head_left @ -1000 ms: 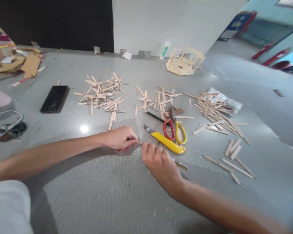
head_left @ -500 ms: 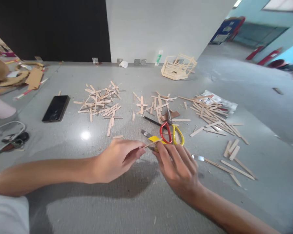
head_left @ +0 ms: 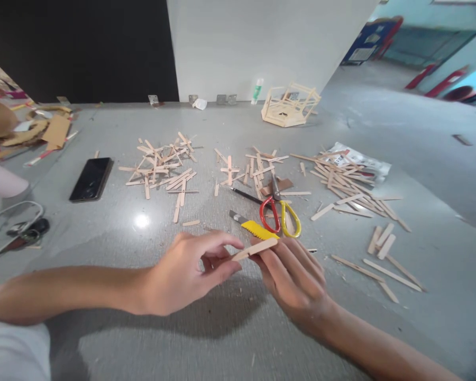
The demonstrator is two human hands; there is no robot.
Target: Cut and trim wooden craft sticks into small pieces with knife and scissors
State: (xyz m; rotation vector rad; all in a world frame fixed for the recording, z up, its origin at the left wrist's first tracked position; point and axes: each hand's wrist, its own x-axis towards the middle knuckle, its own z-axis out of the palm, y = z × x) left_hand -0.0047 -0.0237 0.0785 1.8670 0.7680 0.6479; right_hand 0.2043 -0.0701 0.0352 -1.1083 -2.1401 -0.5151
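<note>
My left hand (head_left: 192, 272) pinches a flat wooden craft stick (head_left: 264, 246) between thumb and fingers. The stick slants up to the right, and its far end lies over the fingers of my right hand (head_left: 291, 270). That right hand is closed, with its fingers curled and the fingertips mostly hidden. A small shiny tip (head_left: 312, 250) sticks out past its knuckles; what it belongs to is hidden. Just beyond the hands lie a yellow box cutter (head_left: 257, 229) with its blade out and scissors (head_left: 275, 193) with one red and one yellow handle loop.
Loose craft sticks lie in a left pile (head_left: 162, 164) and a right pile (head_left: 349, 182) beside a plastic packet (head_left: 365, 159). A stick frame (head_left: 285, 119) and a glue tube (head_left: 257, 91) stand by the back panel. A phone (head_left: 91, 180) and a cable (head_left: 27, 203) lie left.
The craft stick has turned from edge-on to showing its flat face. Both hands have dropped slightly, and less of the shiny piece beside my right hand shows.
</note>
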